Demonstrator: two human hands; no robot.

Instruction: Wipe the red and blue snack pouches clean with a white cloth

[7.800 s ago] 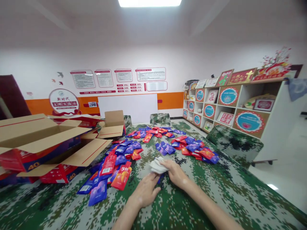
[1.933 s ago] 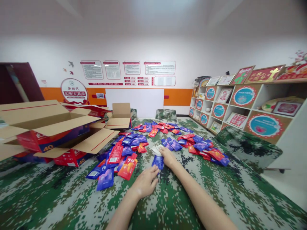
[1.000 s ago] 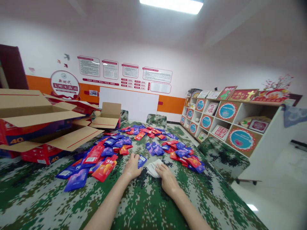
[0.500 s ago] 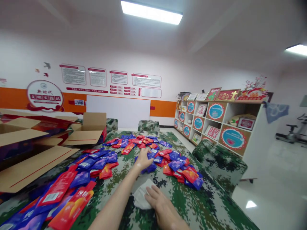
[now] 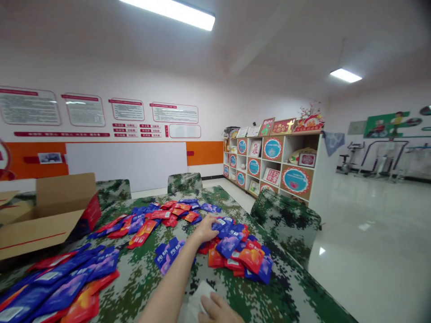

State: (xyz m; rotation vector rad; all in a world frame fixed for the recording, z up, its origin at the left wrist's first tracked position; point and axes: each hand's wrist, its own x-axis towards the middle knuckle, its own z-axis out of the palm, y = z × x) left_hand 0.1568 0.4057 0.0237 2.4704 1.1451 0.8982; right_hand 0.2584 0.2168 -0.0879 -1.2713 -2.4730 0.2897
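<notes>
My left hand (image 5: 206,229) reaches to the near-left edge of the right-hand heap of pouches. Its bent fingers and thumb close on a blue pouch (image 5: 222,225) there; the hand partly hides the grip. Red and blue pouches (image 5: 251,258) overlap in that heap. Beside my left forearm lie a few blue pouches (image 5: 167,254), partly covered by the arm. Low in the view, my right hand (image 5: 220,309) has its fingers over a crumpled white cloth (image 5: 198,301) on the camouflage tablecloth (image 5: 134,278). The frame's bottom edge cuts off both the hand and the cloth.
More pouches lie in a far pile (image 5: 168,213) and a near-left pile (image 5: 67,282). An open cardboard box (image 5: 63,197) stands at the left. Camouflage-covered chairs (image 5: 286,220) stand around the table, with a white shelf unit (image 5: 269,166) behind.
The view has turned right. My left hand has moved from the blue pouches, now exposed beside my forearm, onto the right-hand heap. My right hand and the cloth sit lower in the frame.
</notes>
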